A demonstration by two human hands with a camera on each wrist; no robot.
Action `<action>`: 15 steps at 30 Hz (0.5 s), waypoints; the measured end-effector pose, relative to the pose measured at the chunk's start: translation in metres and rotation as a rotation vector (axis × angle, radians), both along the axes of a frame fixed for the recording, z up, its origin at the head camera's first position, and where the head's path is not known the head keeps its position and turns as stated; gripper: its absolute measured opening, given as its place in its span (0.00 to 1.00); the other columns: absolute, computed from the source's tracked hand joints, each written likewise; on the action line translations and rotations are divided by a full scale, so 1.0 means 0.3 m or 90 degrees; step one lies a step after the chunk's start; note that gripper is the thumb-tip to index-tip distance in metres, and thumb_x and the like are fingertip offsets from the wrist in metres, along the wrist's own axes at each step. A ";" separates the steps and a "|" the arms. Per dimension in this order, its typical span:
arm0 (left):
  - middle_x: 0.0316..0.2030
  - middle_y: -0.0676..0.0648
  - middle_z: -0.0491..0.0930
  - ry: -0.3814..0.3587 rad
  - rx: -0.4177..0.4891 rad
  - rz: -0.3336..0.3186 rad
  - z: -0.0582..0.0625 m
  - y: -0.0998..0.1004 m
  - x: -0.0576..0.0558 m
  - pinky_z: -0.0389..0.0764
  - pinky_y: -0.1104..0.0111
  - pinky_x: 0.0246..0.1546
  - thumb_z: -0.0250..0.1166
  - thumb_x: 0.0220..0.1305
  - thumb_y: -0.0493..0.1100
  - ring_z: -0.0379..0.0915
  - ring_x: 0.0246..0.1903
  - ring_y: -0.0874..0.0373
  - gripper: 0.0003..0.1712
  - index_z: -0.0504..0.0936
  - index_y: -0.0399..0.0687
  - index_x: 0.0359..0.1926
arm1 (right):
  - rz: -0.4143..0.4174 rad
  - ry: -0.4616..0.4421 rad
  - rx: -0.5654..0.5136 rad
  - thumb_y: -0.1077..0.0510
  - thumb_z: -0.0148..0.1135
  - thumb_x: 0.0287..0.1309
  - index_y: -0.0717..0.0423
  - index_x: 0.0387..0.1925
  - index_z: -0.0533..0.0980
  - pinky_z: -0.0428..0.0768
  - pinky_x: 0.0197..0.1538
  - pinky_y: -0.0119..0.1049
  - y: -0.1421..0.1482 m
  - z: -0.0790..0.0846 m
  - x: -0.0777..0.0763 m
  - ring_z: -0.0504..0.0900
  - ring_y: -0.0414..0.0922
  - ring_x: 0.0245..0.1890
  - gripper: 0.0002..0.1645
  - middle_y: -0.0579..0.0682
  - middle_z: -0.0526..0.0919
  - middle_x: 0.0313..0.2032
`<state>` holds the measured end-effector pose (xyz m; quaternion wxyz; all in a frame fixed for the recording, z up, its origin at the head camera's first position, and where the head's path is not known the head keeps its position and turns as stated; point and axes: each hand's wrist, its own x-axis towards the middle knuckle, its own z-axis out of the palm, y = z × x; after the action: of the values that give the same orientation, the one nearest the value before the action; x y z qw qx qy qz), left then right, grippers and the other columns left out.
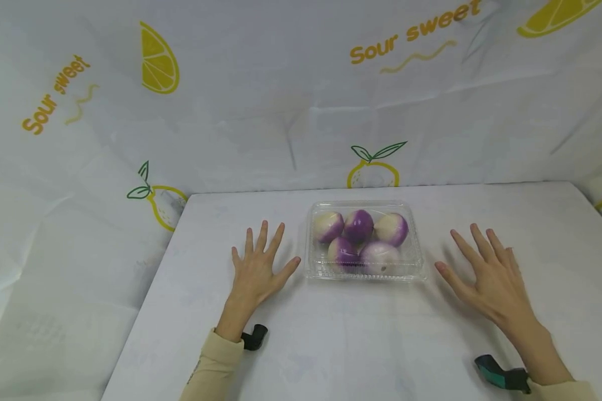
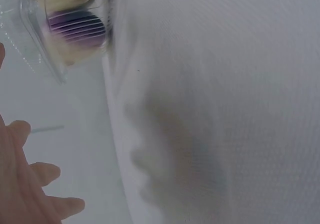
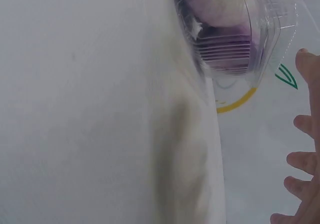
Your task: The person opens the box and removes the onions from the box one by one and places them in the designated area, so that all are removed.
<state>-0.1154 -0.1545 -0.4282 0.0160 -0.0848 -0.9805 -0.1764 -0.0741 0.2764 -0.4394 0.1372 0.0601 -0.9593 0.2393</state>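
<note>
We see clear plastic clamshell [image 1: 363, 276] of five purple-white turnips [image 1: 358, 226] between left hand [image 1: 257, 272] and right hand [image 1: 496, 285], apart from both; fingers splayed wide.

Purple and creamy white are shown by the turnips [image 1: 359, 225], while the box [image 1: 366, 277] is seen as clear. The white cloth [image 1: 251, 111] is printed with yellow lemons [image 1: 160, 61], green leaves [image 1: 388, 150] and orange lettering [image 1: 381, 48]. The sleeves [image 1: 208, 365] are coloured beige.

Turnips [image 1: 358, 227] in container [image 1: 331, 275] on table [image 1: 341, 334]
</note>
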 end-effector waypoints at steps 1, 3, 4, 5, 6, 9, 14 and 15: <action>0.83 0.43 0.42 -0.008 0.017 -0.002 -0.001 0.000 0.000 0.48 0.22 0.67 0.52 0.68 0.75 0.40 0.80 0.30 0.49 0.46 0.70 0.82 | 0.001 0.016 -0.028 0.42 0.66 0.62 0.50 0.76 0.65 0.43 0.74 0.76 -0.007 -0.002 0.000 0.48 0.68 0.80 0.44 0.67 0.57 0.78; 0.83 0.40 0.42 -0.028 0.067 -0.012 -0.005 0.000 -0.001 0.50 0.23 0.68 0.53 0.68 0.73 0.40 0.79 0.29 0.51 0.43 0.66 0.83 | 0.007 0.032 -0.094 0.46 0.68 0.61 0.51 0.74 0.67 0.47 0.72 0.78 -0.024 -0.005 0.000 0.52 0.68 0.79 0.43 0.66 0.60 0.77; 0.82 0.39 0.41 -0.043 0.103 -0.019 -0.008 0.001 -0.002 0.50 0.25 0.70 0.55 0.68 0.72 0.40 0.80 0.30 0.52 0.41 0.65 0.83 | 0.013 0.033 -0.130 0.48 0.69 0.60 0.51 0.74 0.67 0.48 0.71 0.78 -0.033 -0.006 0.001 0.54 0.69 0.78 0.42 0.65 0.61 0.77; 0.83 0.39 0.40 -0.056 0.143 -0.028 -0.011 0.002 -0.003 0.50 0.27 0.71 0.56 0.68 0.71 0.40 0.80 0.31 0.54 0.39 0.63 0.83 | 0.019 0.031 -0.164 0.50 0.69 0.60 0.51 0.74 0.67 0.49 0.70 0.79 -0.044 -0.006 0.003 0.55 0.69 0.77 0.42 0.65 0.61 0.77; 0.83 0.39 0.39 -0.072 0.179 -0.037 -0.015 0.004 -0.004 0.50 0.29 0.73 0.57 0.68 0.70 0.39 0.80 0.32 0.55 0.37 0.62 0.83 | 0.025 0.025 -0.191 0.52 0.69 0.60 0.50 0.75 0.66 0.50 0.69 0.80 -0.054 -0.007 0.004 0.55 0.70 0.77 0.42 0.65 0.61 0.77; 0.83 0.43 0.36 -0.110 0.283 -0.056 -0.024 0.017 -0.006 0.48 0.37 0.77 0.62 0.66 0.69 0.35 0.82 0.40 0.61 0.31 0.60 0.83 | 0.041 0.004 -0.245 0.55 0.68 0.62 0.47 0.77 0.64 0.53 0.68 0.80 -0.085 -0.011 0.006 0.56 0.63 0.79 0.43 0.63 0.61 0.77; 0.84 0.48 0.37 -0.132 0.367 -0.060 -0.040 0.054 -0.006 0.51 0.39 0.77 0.69 0.59 0.69 0.41 0.82 0.44 0.69 0.27 0.64 0.82 | 0.069 0.012 -0.262 0.58 0.72 0.58 0.47 0.77 0.64 0.64 0.77 0.46 -0.127 -0.032 0.006 0.55 0.27 0.77 0.47 0.62 0.64 0.76; 0.84 0.47 0.38 -0.134 0.380 -0.061 -0.043 0.062 -0.006 0.53 0.38 0.77 0.70 0.58 0.69 0.43 0.82 0.43 0.70 0.27 0.64 0.82 | 0.074 0.016 -0.263 0.58 0.73 0.56 0.47 0.77 0.64 0.64 0.75 0.33 -0.134 -0.038 0.006 0.55 0.22 0.74 0.48 0.63 0.65 0.76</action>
<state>-0.1171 -0.1359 -0.4411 -0.0694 -0.1040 -0.8768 -0.4643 -0.0723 0.2363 -0.4508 0.1443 0.0892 -0.8831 0.4375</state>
